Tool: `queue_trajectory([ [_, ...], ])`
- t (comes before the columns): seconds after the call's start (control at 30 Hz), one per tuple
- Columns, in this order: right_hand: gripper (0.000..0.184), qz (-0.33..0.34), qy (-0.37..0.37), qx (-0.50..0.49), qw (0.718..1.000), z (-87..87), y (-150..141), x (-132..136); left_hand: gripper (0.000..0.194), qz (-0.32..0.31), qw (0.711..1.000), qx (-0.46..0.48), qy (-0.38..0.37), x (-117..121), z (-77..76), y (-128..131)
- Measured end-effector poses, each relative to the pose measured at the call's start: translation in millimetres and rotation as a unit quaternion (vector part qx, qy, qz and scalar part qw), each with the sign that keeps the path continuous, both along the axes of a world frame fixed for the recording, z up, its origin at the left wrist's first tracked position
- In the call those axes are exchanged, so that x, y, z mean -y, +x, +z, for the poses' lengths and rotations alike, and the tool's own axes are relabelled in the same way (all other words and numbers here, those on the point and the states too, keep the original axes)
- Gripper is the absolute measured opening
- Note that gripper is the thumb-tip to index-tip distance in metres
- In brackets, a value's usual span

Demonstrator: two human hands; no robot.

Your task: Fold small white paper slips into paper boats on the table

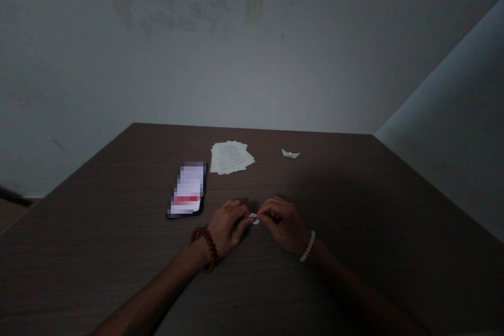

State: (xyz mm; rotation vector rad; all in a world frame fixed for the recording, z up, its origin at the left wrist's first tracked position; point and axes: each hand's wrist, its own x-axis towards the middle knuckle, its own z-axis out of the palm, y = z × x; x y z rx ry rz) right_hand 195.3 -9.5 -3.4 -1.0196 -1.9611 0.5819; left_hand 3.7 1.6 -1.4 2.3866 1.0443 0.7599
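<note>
Between my two hands is a small folded piece of white paper (255, 221), just above or on the brown table. My left hand (228, 226), with a brown bead bracelet at the wrist, pinches its left side between thumb and fingers. On the right side, the thumb and forefinger of my right hand (285, 223) close on the same paper; a pale bead bracelet circles that wrist. Fingertips hide much of the paper, so its exact folds cannot be made out. Farther back sits a small folded paper boat (290, 154), apart from both hands.
A loose stack of printed paper sheets (231, 157) lies beyond my left hand. Left of it rests a phone (188, 189) with its screen lit and blurred. The wooden table (334, 283) reaches back to a stained grey wall (252, 73).
</note>
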Motion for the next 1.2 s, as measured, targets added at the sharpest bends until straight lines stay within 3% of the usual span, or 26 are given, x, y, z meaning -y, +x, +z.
queue_trajectory([
  [0.23,0.013,-0.006,0.001,-0.014,1.000,-1.5,1,-1,0.029,-0.030,0.999,0.029,0.009,1,1.4,2],
  [0.33,0.012,-0.007,0.021,-0.006,1.000,-2.7,3,-2,0.026,-0.025,0.998,0.026,0.050,-1,0.2,-1],
  [0.47,0.012,0.031,0.081,0.111,0.990,-5.5,11,-5,0.025,-0.024,0.985,-0.040,0.165,-4,-2.4,-7],
  [0.57,0.015,0.055,0.108,0.202,0.972,-7.1,15,-6,0.024,-0.039,0.972,-0.118,0.201,-8,-4.2,-9],
  [0.7,0.012,0.062,0.103,0.233,0.965,-6.7,15,-5,0.021,-0.073,0.967,-0.170,0.177,-11,-4.0,-9],
  [0.83,0.009,0.049,0.070,0.208,0.974,-5.7,14,-3,0.020,-0.079,0.977,-0.147,0.132,-9,-0.1,-10],
  [1.0,0.013,0.001,0.047,0.177,0.983,-11.1,9,-3,0.027,-0.039,0.990,-0.098,0.095,-8,-2.8,-9],
  [1.2,0.013,-0.020,0.019,0.181,0.983,-12.3,4,-1,0.021,0.004,0.991,-0.075,0.107,-10,-12.7,-5],
])
